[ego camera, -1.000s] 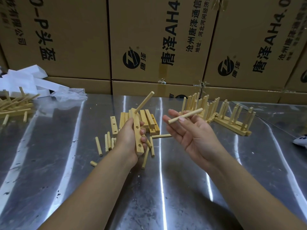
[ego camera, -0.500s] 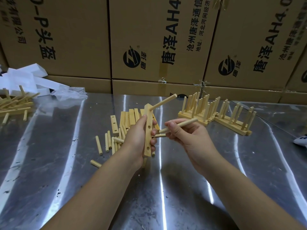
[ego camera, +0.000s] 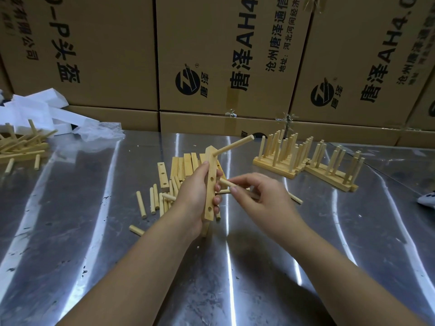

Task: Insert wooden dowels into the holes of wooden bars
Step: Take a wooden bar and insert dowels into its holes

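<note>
— How many pieces does the person hold?
— Two. The left hand (ego camera: 195,198) grips one wooden bar (ego camera: 210,184) nearly upright above the table, with the fingers wrapped round it. One dowel (ego camera: 235,145) sits in the bar's top hole and sticks out up and to the right, and two empty holes show below it. The right hand (ego camera: 263,201) pinches a second dowel (ego camera: 226,182) between thumb and fingertips. Its tip is just beside the middle hole, but whether it touches cannot be told.
— And lying about?
— Behind the hands is a stack of bare bars (ego camera: 186,164), with one drilled bar (ego camera: 163,174) lying alone to its left. The loose dowels (ego camera: 153,201) overlap too much to count. Far right stand two groups of dowel-filled bars (ego camera: 280,165). Far left are another dowel pile (ego camera: 21,147), white foam blocks (ego camera: 35,109) and clear plastic film (ego camera: 101,135).
— The surface and the room?
— A scratched, shiny metal table (ego camera: 94,255), with printed cardboard boxes (ego camera: 106,55) stacked along its far side.
</note>
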